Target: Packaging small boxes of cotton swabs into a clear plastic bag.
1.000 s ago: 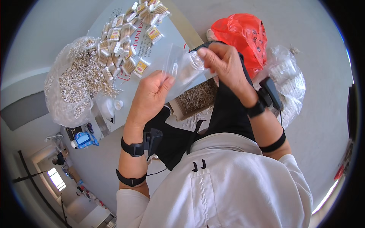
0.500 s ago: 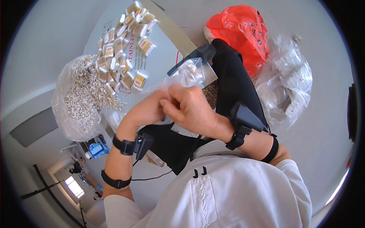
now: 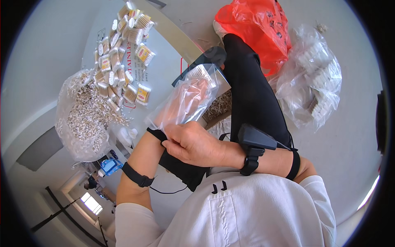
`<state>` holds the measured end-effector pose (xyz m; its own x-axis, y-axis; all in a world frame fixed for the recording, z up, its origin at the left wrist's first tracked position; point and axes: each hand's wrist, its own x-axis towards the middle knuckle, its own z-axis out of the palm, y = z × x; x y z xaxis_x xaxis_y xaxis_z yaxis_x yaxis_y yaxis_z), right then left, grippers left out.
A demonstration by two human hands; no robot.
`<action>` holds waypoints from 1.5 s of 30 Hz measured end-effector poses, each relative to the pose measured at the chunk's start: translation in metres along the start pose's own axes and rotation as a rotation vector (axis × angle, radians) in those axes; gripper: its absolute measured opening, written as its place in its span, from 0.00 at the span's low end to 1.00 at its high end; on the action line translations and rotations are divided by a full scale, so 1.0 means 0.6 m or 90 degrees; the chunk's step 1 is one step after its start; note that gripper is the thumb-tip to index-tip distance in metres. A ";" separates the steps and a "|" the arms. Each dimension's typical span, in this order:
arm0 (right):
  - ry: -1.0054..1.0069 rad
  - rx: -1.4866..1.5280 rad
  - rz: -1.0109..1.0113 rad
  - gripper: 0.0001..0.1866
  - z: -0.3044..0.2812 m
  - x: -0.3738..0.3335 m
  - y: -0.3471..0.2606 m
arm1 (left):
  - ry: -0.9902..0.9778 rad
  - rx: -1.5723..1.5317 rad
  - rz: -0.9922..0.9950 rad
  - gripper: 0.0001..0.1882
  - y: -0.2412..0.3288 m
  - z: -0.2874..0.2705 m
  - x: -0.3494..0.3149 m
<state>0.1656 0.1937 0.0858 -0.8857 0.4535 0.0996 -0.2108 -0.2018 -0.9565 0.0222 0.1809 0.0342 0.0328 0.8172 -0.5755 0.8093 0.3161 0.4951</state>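
Note:
My left hand (image 3: 188,95) is inside a clear plastic bag (image 3: 166,112), reaching up toward its far end. At that end, right by my fingertips, lies a bundle of cotton swabs (image 3: 200,72); the creased plastic hides whether my fingers grip it. My right hand (image 3: 193,144) is closed on the bag's mouth, pulling the rim around my left wrist. Beyond, on a grey-blue box top (image 3: 158,53), several small packs of cotton swabs (image 3: 119,66) lie heaped, some with yellow labels.
A clear sack of loose cotton swabs (image 3: 88,115) stands at the left. To the right are a red plastic bag (image 3: 257,33) and a clear bag of white packs (image 3: 310,78) on the floor. My leg in black trousers (image 3: 253,82) stretches between. More swabs show in a carton (image 3: 218,105).
My left hand has slid into the clear bag, which now covers it past the wrist. My right hand has moved down and toward me with the bag's rim.

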 end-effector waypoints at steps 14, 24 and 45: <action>-0.122 0.066 -0.010 0.14 -0.042 0.000 -0.005 | 0.222 0.230 -0.001 0.12 0.012 0.035 0.005; 0.086 -0.631 -0.063 0.13 -0.212 0.105 0.176 | 0.378 -0.222 -0.147 0.20 0.012 0.047 0.014; -0.016 -0.595 -0.047 0.10 -0.241 0.123 0.212 | 0.404 -0.794 -0.173 0.26 0.014 0.033 0.014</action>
<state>0.1334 0.3271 -0.0683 -0.8941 0.4167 0.1643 0.1420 0.6115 -0.7784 0.0410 0.1809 0.0207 -0.5711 0.6314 -0.5246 -0.3011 0.4334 0.8494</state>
